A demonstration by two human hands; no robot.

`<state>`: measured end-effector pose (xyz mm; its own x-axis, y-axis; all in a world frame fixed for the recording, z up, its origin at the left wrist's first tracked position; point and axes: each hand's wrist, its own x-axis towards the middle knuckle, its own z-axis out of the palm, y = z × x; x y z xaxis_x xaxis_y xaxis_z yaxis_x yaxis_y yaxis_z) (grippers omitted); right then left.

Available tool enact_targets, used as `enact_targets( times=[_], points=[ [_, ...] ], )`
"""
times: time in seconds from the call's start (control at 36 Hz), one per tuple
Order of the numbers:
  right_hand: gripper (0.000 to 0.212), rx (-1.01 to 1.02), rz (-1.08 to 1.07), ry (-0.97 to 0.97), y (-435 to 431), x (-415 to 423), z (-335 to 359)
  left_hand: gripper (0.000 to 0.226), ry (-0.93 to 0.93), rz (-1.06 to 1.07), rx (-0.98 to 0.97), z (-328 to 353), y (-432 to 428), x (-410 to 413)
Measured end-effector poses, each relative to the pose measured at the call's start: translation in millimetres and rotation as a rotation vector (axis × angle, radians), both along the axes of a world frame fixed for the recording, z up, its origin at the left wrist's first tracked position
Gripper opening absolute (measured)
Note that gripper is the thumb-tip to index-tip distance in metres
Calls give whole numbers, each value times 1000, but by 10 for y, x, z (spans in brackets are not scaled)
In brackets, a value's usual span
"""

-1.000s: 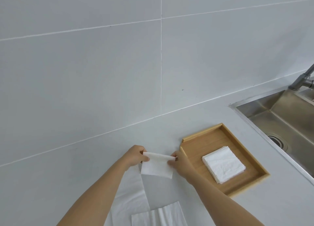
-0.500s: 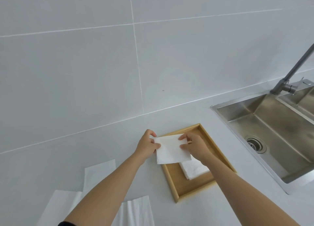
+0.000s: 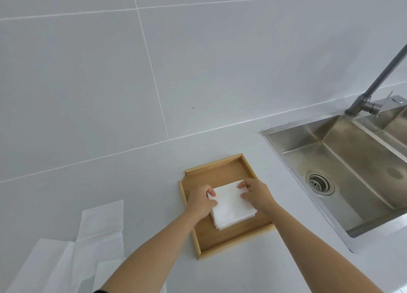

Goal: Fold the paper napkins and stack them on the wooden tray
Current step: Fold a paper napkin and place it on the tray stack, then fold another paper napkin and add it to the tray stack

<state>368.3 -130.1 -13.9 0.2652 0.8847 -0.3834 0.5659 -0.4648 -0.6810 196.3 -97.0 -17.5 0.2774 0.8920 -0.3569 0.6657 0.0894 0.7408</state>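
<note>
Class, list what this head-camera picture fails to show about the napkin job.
- Stack on the wooden tray: napkin count, layers too thin.
- Left hand, right hand: fingertips hide the top napkin's far corners.
- Unfolded napkins: bottom edge cuts them off.
- Tap: spout beyond right edge.

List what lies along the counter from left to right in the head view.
Unfolded napkins → left hand → folded napkin stack on the tray → right hand → sink, faucet at its back.
</note>
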Motion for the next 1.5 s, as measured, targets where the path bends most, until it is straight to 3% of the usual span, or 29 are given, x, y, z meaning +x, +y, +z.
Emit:
enact_targets(
  times=[0.28,0.5,0.69,0.92,1.25,1.5],
  points=[
    [33,-96,101,-114,-3,-12,-127,36,177,-143,-48,-97,-48,22],
    [40,-101,200,-304,73,-57,4,41,198,-210,36,64,13,-134],
    [67,-2,326,-357,203,-427,347,61,386,-256,185,272,196,-625],
    [74,60,504,-390,430,-1289,510,84,586,-163,259,390,299,-1622],
    [77,49,745,-441,663,-2511,321,84,691,-7,150,336,243,-2934],
    [73,-75,832,-423,672,-3055,-50,75,706,-80,76,65,286,-3245]
  ],
)
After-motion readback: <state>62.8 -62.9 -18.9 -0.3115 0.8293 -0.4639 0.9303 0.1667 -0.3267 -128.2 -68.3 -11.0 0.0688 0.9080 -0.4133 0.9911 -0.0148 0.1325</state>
